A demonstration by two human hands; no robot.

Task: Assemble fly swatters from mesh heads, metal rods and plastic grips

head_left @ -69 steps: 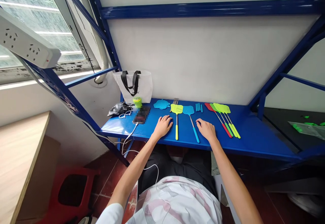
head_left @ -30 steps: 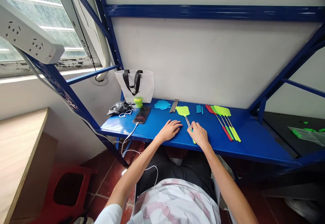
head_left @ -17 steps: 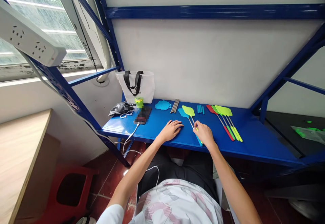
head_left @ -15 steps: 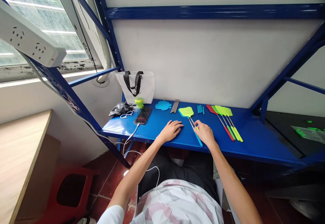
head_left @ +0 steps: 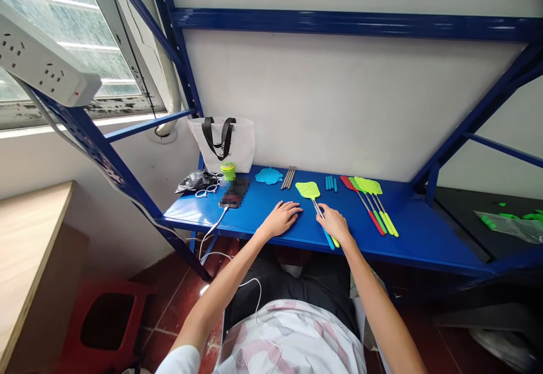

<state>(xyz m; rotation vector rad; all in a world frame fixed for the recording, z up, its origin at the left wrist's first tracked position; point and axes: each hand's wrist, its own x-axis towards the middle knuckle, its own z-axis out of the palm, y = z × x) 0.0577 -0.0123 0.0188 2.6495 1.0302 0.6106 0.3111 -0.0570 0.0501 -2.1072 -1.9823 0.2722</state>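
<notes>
Shelf (head_left: 271,218): right hand (head_left: 336,224) hides handles (head_left: 331,241).

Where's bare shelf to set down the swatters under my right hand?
Bare shelf right of the finished swatters, and between phone and left hand. Crowded along the back and at the right hand with its swatters.

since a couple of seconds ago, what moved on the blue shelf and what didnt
The yellow-green swatter was slid right and now lies on top of the blue swatter, their handles side by side under the right hand, which shifted left onto them. The left hand let go of it and rests flat on the blue shelf. The finished swatters, white bag and phone stayed put.
</notes>
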